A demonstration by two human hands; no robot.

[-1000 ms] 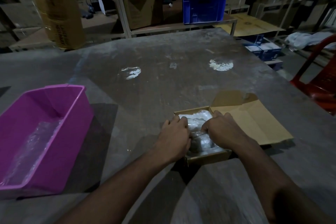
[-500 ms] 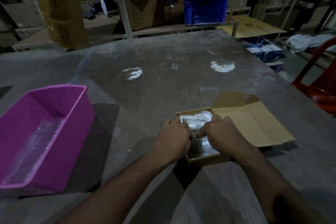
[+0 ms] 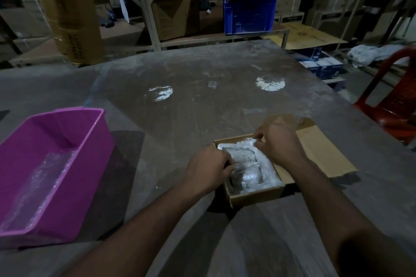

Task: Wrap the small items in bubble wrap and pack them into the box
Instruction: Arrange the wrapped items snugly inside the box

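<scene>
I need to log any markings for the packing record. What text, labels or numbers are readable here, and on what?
None can be read.
Tall carton: dark print down its side, too blurred.
Wrapped items in the box: small label marks, too small.
Blue boxes beyond the table: print illegible.

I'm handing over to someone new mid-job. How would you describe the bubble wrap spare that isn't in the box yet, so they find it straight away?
Start at the grey table and look to its near left edge, where a purple plastic bin sits. The loose bubble wrap lies inside it along the floor. Unlike the wrapped bundle in the cardboard box, no hand touches it.
</scene>
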